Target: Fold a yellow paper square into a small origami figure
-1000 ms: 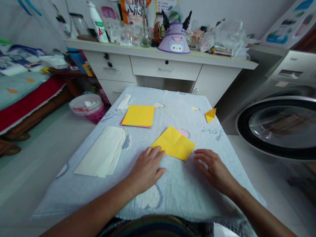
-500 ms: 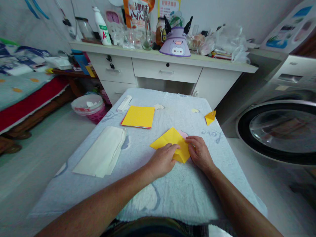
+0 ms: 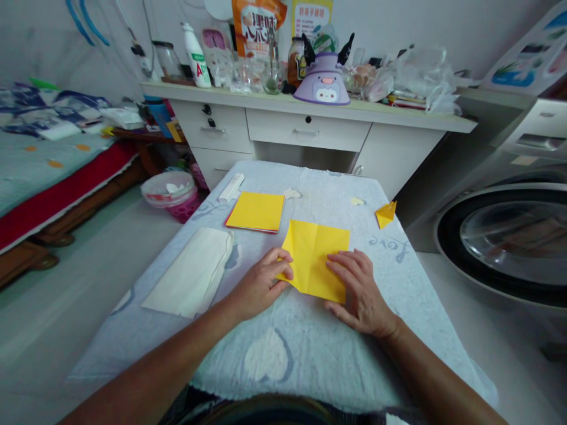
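Observation:
A creased yellow sheet of paper (image 3: 312, 260) lies in front of me with its edges squared towards me. My left hand (image 3: 266, 277) pinches the sheet's left edge between thumb and fingers. On the right part of the paper rest the spread fingers of my right hand (image 3: 358, 289), its thumb near the lower right corner. Behind the sheet, a little to the left, sits a stack of square paper (image 3: 256, 211) with yellow on top. A small folded yellow paper piece (image 3: 385, 215) stands near the right edge of the table.
A pale cloth (image 3: 192, 271) lies left on the covered table (image 3: 266, 354), with a white narrow box (image 3: 231, 188) behind it. Beyond are a white cabinet (image 3: 305, 130) with items on top, a pink bin (image 3: 172, 195) at left and a washing machine (image 3: 509, 236) at right.
The yellow sheet has turned from a diamond position to a squarer one and lies more unfolded. My left hand has shifted to its left edge; my right hand has spread over its right part.

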Available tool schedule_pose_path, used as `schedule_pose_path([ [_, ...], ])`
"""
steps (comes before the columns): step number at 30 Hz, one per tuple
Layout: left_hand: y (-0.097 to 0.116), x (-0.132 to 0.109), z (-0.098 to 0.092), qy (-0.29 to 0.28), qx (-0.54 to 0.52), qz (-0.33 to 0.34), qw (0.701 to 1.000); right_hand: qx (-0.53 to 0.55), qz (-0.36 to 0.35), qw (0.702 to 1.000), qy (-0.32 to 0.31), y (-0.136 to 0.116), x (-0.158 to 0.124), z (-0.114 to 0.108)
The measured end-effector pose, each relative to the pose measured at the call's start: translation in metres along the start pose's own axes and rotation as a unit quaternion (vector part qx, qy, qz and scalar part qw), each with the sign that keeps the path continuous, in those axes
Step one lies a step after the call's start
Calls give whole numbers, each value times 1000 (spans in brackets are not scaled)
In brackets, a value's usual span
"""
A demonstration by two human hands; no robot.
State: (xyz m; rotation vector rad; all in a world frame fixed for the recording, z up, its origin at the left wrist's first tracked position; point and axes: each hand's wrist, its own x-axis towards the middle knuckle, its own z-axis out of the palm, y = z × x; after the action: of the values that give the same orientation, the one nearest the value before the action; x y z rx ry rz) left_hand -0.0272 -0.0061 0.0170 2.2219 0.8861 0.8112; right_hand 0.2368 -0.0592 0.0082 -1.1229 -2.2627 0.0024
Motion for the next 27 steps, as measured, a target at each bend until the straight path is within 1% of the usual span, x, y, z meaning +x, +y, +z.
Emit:
schedule_pose_path([
  [4, -10, -5, 2, 22, -45, -18, 999, -47, -18, 998, -30, -1, -1, 6],
  [7, -14, -7, 6, 19, -58, -23, 998, -71, -37, 995, -55, -1, -2, 9],
  [10, -18, -8, 10, 11, -45, -24, 999, -81, -44, 994, -63, -3, -3, 11],
  [13, -23, -10, 13, 15, 13, -7, 1000, -76, -35, 994, -66, -7, -3, 13],
  [15, -26, -12, 14, 27, 82, 17, 996, -66, -26, 994, -79, -10, -2, 15],
  [18, -28, -15, 13, 31, 198, 57, 978, -37, -19, 993, -108, -13, 0, 16],
  [20, -26, -16, 11, 25, 253, 70, 965, -17, -19, 992, -122, -13, 1, 17],
  [23, -19, -18, 8, 5, 295, 58, 954, 21, -12, 992, -124, -11, 1, 19],
  [27, -12, -19, 4, -13, 302, 8, 953, 85, 11, 992, -89, -8, 1, 21],
])
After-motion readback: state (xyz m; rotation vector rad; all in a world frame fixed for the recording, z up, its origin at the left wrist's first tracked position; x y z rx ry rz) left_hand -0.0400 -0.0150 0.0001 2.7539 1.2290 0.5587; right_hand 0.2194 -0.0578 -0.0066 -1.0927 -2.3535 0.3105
